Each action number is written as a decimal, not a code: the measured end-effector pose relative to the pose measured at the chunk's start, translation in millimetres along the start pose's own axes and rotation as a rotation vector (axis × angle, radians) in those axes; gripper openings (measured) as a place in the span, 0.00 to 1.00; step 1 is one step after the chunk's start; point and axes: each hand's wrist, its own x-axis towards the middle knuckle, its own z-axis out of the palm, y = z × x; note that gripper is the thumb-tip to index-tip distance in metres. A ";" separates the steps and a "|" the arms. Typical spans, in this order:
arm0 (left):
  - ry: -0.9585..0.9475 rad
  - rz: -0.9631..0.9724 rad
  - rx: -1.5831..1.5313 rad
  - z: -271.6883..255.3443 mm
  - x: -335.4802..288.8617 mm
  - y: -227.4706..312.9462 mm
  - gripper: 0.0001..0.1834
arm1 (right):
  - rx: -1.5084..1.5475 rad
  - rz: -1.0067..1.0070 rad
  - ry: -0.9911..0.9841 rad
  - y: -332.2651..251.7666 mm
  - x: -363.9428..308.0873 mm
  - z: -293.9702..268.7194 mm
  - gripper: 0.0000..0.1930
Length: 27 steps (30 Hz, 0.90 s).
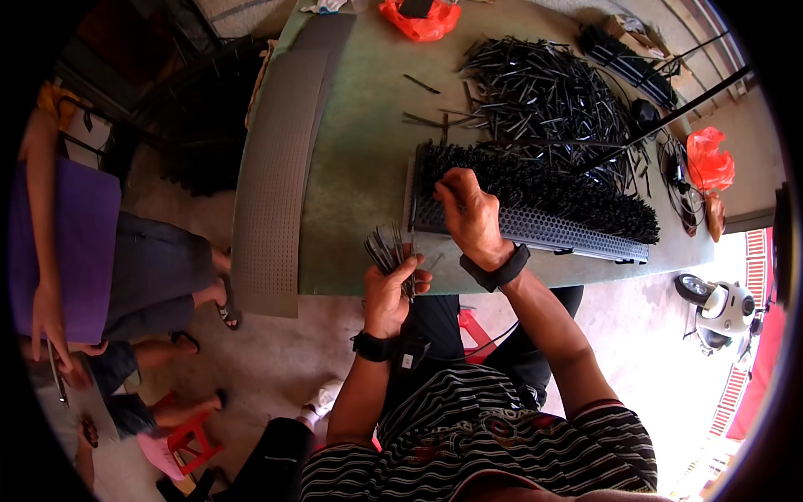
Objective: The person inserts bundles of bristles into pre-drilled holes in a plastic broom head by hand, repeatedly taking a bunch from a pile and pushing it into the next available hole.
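Thin dark strips [385, 248], held fanned, are near a long, black-bristled perforated rack [552, 234].

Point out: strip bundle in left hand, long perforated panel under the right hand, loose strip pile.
Held strip bundle [381, 249]: head view, on its fanned upper ends.
Perforated panel [545, 229]: head view, on its bare holed front face.
Loose strip pile [548, 99]: head view, middle of the heap.
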 end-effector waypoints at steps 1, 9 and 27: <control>0.009 -0.008 -0.010 1.1 -0.9 0.3 0.12 | -0.010 -0.018 0.003 -0.2 0.8 0.4 0.07; 0.008 -0.022 -0.024 -3.3 3.2 5.4 0.11 | -0.385 -0.278 -0.054 -9.6 18.8 2.2 0.03; -0.098 -0.038 -0.056 19.4 2.4 -7.5 0.10 | 0.215 0.474 -0.470 -6.6 -21.9 -24.3 0.11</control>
